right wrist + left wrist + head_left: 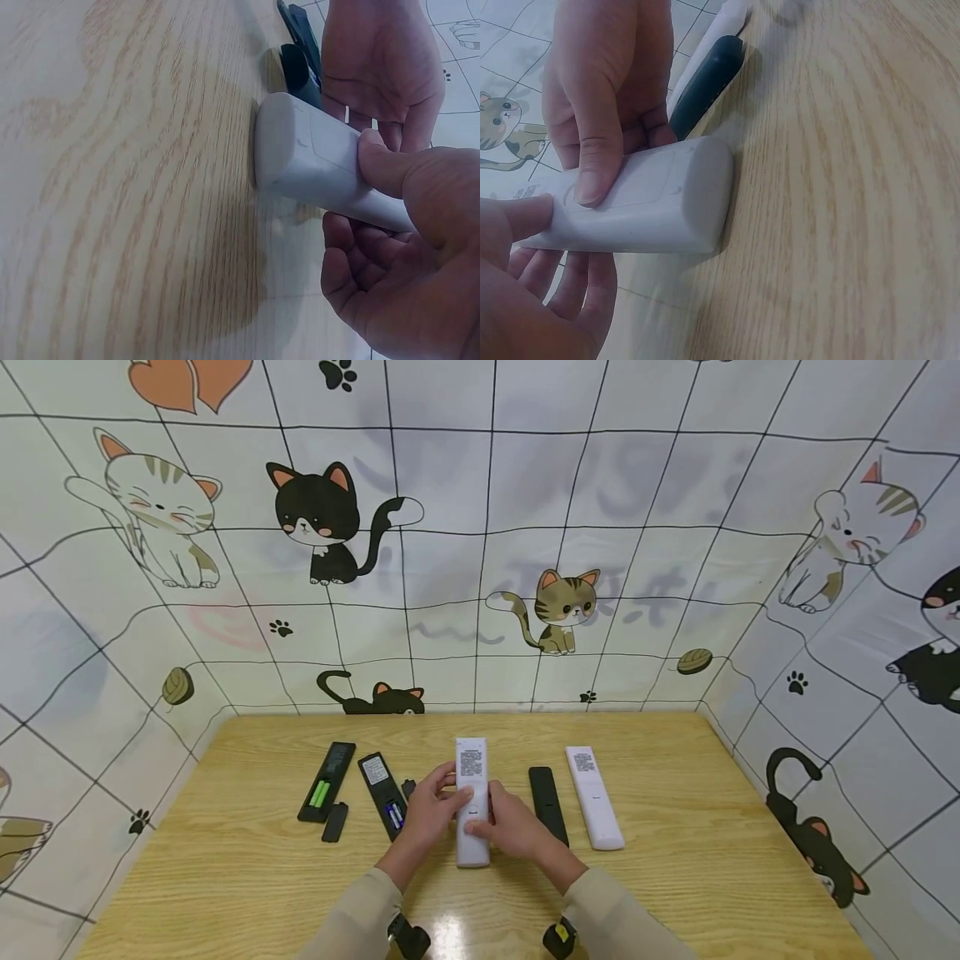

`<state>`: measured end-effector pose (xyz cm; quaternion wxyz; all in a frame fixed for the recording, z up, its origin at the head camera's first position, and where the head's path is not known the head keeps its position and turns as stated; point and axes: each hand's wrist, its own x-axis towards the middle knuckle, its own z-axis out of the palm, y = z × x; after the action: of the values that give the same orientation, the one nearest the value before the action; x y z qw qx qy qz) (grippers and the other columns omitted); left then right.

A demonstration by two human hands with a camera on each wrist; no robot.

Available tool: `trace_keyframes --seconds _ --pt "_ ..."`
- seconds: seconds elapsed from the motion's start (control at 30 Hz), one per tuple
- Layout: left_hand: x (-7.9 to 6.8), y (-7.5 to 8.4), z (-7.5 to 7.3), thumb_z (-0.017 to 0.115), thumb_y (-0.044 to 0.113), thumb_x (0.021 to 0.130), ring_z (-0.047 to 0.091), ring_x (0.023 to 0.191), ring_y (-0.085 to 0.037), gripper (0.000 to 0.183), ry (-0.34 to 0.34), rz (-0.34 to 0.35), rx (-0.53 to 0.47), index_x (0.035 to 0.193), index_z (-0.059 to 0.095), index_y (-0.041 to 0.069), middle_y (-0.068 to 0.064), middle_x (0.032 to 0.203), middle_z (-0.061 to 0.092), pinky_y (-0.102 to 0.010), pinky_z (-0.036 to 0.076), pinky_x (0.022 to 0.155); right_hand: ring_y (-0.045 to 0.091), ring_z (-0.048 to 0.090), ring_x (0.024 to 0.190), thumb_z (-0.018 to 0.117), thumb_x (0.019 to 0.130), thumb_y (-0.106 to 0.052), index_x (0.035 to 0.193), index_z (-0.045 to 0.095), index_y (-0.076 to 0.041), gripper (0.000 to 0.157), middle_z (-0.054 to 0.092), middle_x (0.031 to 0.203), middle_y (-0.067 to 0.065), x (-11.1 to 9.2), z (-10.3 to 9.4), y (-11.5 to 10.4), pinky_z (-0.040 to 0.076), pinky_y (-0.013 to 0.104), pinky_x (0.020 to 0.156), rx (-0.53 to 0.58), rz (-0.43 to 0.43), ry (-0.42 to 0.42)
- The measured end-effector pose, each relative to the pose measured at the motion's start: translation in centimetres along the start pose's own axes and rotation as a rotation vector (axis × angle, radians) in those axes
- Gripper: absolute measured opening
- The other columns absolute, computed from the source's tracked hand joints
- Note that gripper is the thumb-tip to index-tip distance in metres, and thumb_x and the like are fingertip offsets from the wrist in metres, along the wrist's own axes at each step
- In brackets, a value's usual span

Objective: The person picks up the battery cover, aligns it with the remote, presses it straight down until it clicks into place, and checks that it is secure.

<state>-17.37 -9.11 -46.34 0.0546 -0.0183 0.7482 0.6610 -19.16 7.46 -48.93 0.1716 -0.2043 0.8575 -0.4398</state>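
A white remote control (472,852) is held between both hands at the middle of the table, its back with a printed label facing up. My left hand (432,806) grips its left side, thumb on the back face. From the right, my right hand (517,822) holds it with the thumb pressing near the battery cover (330,142), which looks closed. In both wrist views the remote's near end rests on or just over the wood, and fingers curl beneath the body. The undersides of the fingers are partly hidden.
Left on the table (225,877) lie a black remote with green batteries (320,793), a loose black cover (335,822) and another black remote with blue batteries (382,789). A small dark piece (408,787) sits by the left hand. To the right lie a black remote (548,802) and a white remote (595,802).
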Motion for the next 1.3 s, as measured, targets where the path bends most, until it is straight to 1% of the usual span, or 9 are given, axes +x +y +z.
trace_keyframes --seconds 0.1,0.3,0.37,0.47,0.67,0.97,1.1,1.23,1.3 --pt "0.3 -0.3 0.0 0.061 0.012 0.096 0.066 0.105 -0.026 0.054 0.001 -0.002 0.007 0.146 0.042 0.004 -0.021 0.13 0.059 -0.037 0.057 0.079 0.014 0.061 0.088 0.065 0.094 -0.023 0.132 0.042 -0.001 0.05 0.062 0.106 0.008 0.1 0.1 0.1 0.05 0.028 0.069 -0.008 0.007 0.007" --pt "1.8 -3.1 0.0 0.063 0.019 0.095 0.066 0.107 -0.026 0.057 0.023 0.006 0.014 0.147 0.042 0.009 -0.017 0.13 0.06 -0.034 0.057 0.076 0.013 0.06 0.085 0.065 0.094 -0.024 0.132 0.044 -0.002 0.048 0.062 0.103 0.006 0.2 0.2 0.1 0.049 0.026 0.067 -0.024 0.02 0.029" --pt "1.9 -3.5 0.1 0.065 0.022 0.095 0.066 0.107 -0.025 0.057 0.028 0.008 0.013 0.147 0.043 0.012 -0.015 0.13 0.061 -0.032 0.057 0.075 0.011 0.06 0.083 0.064 0.095 -0.025 0.131 0.046 -0.003 0.046 0.063 0.101 0.005 0.1 0.2 0.1 0.049 0.025 0.066 -0.035 0.016 0.042" --pt "1.9 -3.6 0.0 0.066 0.023 0.094 0.066 0.107 -0.025 0.058 0.021 0.001 0.007 0.146 0.044 0.014 -0.014 0.13 0.06 -0.032 0.057 0.075 0.011 0.059 0.077 0.064 0.095 -0.024 0.125 0.05 -0.003 0.04 0.064 0.095 0.004 0.0 0.3 -0.1 0.048 0.025 0.062 -0.059 0.007 0.073" --pt "1.9 -3.6 0.0 0.067 0.023 0.093 0.067 0.103 -0.024 0.057 0.02 -0.005 0.012 0.145 0.045 0.017 -0.012 0.13 0.06 -0.033 0.057 0.074 0.011 0.058 0.074 0.064 0.095 -0.027 0.119 0.055 -0.005 0.034 0.064 0.089 0.002 0.1 0.4 -0.4 0.045 0.026 0.06 -0.088 0.059 0.114" --pt "1.9 -3.8 0.1 0.067 0.022 0.093 0.068 0.095 -0.02 0.056 0.028 0.011 0.02 0.144 0.047 0.016 -0.013 0.128 0.062 -0.032 0.057 0.071 0.013 0.059 0.076 0.063 0.095 -0.029 0.12 0.056 -0.004 0.036 0.066 0.093 0.005 0.2 0.4 -0.5 0.045 0.029 0.061 -0.088 0.074 0.112" --pt "1.9 -3.9 0.1 0.067 0.022 0.093 0.069 0.095 -0.02 0.056 0.034 0.013 0.012 0.144 0.047 0.013 -0.016 0.128 0.062 -0.032 0.057 0.07 0.012 0.057 0.074 0.062 0.095 -0.03 0.118 0.056 -0.005 0.035 0.064 0.088 0.002 0.3 0.4 -0.4 0.043 0.028 0.06 -0.098 0.075 0.106" --pt "1.9 -3.9 0.1 0.068 0.024 0.092 0.069 0.093 -0.017 0.056 0.045 -0.001 0.015 0.144 0.048 0.015 -0.013 0.126 0.063 -0.03 0.057 0.069 0.012 0.055 0.071 0.063 0.095 -0.031 0.118 0.056 -0.006 0.035 0.061 0.084 0.001 0.4 0.4 -0.3 0.042 0.026 0.058 -0.105 0.076 0.107" --pt "1.9 -3.9 0.1 0.067 0.024 0.093 0.069 0.091 -0.016 0.055 0.048 0.01 0.024 0.143 0.048 0.013 -0.014 0.125 0.064 -0.03 0.057 0.068 0.012 0.054 0.07 0.063 0.095 -0.031 0.118 0.055 -0.005 0.035 0.06 0.083 0.001 0.3 0.4 -0.3 0.042 0.026 0.058 -0.101 0.07 0.106"
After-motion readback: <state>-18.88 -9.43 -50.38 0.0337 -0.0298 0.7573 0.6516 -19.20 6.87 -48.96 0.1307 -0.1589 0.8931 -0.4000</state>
